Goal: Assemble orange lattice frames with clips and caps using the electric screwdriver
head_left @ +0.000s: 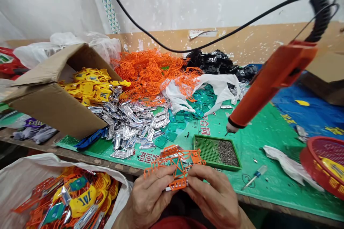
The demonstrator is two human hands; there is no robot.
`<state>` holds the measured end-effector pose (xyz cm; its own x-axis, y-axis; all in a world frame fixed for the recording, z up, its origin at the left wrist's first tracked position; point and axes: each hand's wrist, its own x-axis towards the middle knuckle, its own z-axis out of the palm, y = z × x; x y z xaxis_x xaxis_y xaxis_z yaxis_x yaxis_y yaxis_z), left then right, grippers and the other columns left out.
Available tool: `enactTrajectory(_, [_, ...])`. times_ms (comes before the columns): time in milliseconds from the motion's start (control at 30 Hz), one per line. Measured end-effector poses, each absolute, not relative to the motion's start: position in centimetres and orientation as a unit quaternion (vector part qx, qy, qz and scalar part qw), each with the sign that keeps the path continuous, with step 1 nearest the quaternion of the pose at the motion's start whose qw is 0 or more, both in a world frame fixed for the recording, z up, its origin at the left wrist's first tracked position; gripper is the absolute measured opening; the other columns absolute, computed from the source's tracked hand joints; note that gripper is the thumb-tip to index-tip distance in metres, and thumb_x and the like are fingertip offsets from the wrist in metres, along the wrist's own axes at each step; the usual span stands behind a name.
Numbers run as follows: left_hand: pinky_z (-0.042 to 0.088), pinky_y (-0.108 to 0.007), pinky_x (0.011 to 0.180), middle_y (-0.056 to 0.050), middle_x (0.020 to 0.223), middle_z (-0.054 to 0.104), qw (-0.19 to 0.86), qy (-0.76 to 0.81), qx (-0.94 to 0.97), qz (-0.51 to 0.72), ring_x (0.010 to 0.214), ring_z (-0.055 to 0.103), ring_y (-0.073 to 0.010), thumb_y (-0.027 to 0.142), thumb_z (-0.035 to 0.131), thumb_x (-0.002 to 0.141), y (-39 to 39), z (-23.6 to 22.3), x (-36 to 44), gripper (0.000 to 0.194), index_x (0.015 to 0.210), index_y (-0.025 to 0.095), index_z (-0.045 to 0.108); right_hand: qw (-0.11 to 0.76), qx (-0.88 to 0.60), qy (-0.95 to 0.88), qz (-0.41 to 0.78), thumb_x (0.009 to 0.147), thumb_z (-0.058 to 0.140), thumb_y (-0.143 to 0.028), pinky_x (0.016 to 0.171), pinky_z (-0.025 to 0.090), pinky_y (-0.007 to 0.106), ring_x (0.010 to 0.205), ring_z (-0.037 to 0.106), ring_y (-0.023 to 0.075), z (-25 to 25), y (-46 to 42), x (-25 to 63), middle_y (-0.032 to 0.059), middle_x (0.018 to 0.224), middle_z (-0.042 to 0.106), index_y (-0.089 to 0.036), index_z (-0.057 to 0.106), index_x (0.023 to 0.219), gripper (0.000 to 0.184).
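- The left hand (146,200) and right hand (215,195) both grip an orange plastic lattice frame (174,166) by its edges, just below and left of the green mesh tray (206,154).
- A teal piece and a silver strip sit within the frame.
- The tray rests on a green-matted surface (258,143) and holds a heap of small screws (227,154).
- Above and right of the tray, an orange electric screwdriver (271,82) hangs from a coiled black cord (319,16), its tip clear of the mat.
- Right of the tray lie a blue-handled screwdriver (255,176), a crumpled white cloth (287,166) and a red basket (322,164).
- Left of the tray spreads a pile of silver metal pieces (134,125), with teal pieces (172,128) close by.
- Farther back are a tangled heap of orange frames (153,73) and a cardboard box (53,103) of yellow parts (91,86).
- Below and left of the tray, a white sack (27,179) holds mixed coloured parts.
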<state>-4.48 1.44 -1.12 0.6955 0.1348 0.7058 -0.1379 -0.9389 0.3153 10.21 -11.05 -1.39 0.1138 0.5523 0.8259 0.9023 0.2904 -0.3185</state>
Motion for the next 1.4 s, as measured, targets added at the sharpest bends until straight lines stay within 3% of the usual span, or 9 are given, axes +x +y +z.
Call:
enactTrajectory(300, [0.055, -0.018, 0.085, -0.012, 0.090, 0.078, 0.121, -0.012, 0.910, 0.397, 0.086, 0.074, -0.0141, 0.020, 0.050, 0.094, 1.4, -1.6, -4.8, 0.017, 0.093, 0.013, 0.065, 0.497, -0.541, -0.658, -0.168, 0.086, 0.058, -0.010, 0.060, 0.053, 0.022, 0.066, 0.064, 0.0116, -1.7, -11.1, 10.4, 0.0066, 0.076, 0.068, -0.012, 0.064, 0.085, 0.007])
enactTrajectory(633, [0.058, -0.024, 0.084, -0.015, 0.095, 0.077, 0.131, -0.027, 0.916, 0.378, 0.090, 0.073, -0.0176, 0.017, 0.050, 0.092, 1.7, -1.8, -5.1, 0.017, 0.100, 0.013, 0.065, 0.499, -0.551, -0.650, -0.159, 0.085, 0.058, -0.009, 0.059, 0.053, 0.021, 0.065, 0.064, 0.0113, -1.8, -11.4, 10.2, 0.0058, 0.075, 0.068, -0.014, 0.064, 0.087, 0.008])
enactTrajectory(833, [0.058, -0.023, 0.083, -0.014, 0.094, 0.077, 0.121, -0.021, 0.918, 0.378, 0.089, 0.073, -0.0175, 0.013, 0.050, 0.090, 1.6, -1.9, -5.0, 0.016, 0.099, 0.012, 0.064, 0.458, -0.579, -0.655, -0.158, 0.087, 0.054, -0.011, 0.062, 0.057, 0.022, 0.072, 0.069, 0.0137, -3.0, -11.2, 10.3, 0.0089, 0.085, 0.071, -0.014, 0.065, 0.096, 0.014])
enactTrajectory(1033, [0.055, -0.022, 0.089, -0.015, 0.103, 0.073, 0.162, 0.031, 0.898, 0.408, 0.100, 0.069, -0.0163, 0.011, 0.052, 0.091, 0.2, -2.8, -4.8, 0.020, 0.111, 0.011, 0.056, 0.468, -0.589, -0.630, -0.193, 0.090, 0.054, -0.015, 0.067, 0.059, 0.021, 0.075, 0.072, 0.0143, -3.3, -11.4, 10.7, 0.0098, 0.084, 0.073, -0.014, 0.067, 0.094, 0.014])
enactTrajectory(1400, [0.055, -0.022, 0.089, -0.013, 0.100, 0.072, 0.199, 0.052, 0.884, 0.421, 0.099, 0.068, -0.0145, 0.002, 0.050, 0.088, -0.1, -3.4, -5.0, 0.021, 0.105, 0.013, 0.057, 0.469, -0.614, -0.599, -0.209, 0.089, 0.054, -0.015, 0.070, 0.060, 0.022, 0.079, 0.072, 0.0156, -5.5, -11.8, 10.2, 0.0092, 0.090, 0.072, -0.018, 0.066, 0.106, 0.021])
